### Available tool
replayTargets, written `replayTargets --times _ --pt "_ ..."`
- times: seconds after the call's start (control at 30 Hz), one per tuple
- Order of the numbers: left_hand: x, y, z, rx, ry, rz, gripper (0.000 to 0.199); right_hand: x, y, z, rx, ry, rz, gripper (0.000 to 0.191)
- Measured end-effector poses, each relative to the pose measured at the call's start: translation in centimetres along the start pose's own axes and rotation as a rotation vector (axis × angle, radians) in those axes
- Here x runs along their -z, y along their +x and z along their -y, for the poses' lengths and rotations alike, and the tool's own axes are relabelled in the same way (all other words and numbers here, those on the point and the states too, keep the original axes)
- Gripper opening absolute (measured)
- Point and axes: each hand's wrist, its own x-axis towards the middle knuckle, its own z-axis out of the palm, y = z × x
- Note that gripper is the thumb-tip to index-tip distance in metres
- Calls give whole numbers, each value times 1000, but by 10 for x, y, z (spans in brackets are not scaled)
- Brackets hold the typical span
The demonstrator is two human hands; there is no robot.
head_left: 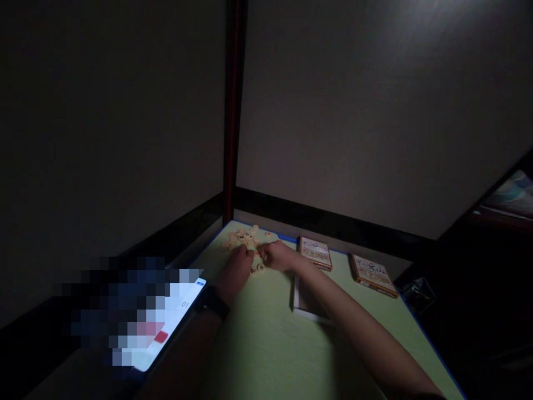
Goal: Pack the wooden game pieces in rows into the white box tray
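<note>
A loose pile of round wooden pieces (244, 236) lies at the far left corner of the green table (266, 328). My left hand (239, 268), with a dark band at the wrist, is at the near edge of the pile, its fingers curled in. Just right of it my right hand (277, 254) is closed in a pinch; what lies between its fingertips is too small to make out. Between and below both hands sit a few marked discs (259, 268). One more disc (268, 234) rests apart, behind my right hand.
A flat box (316, 251) stands beyond my right forearm, a second box (375, 274) farther right. Partly under that forearm is an open tray (310, 314). A lit phone screen (175, 316) is at left. Walls rise behind the table.
</note>
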Motion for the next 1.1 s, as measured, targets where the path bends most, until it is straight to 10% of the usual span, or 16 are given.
replayTargets --times 0.7,1.1 --pt "3 0 2 -1 -181 -86 21 -26 -40 -8 104 183 -184 26" --pt "10 2 8 -12 -299 -107 20 -7 -64 -25 -74 250 -283 35"
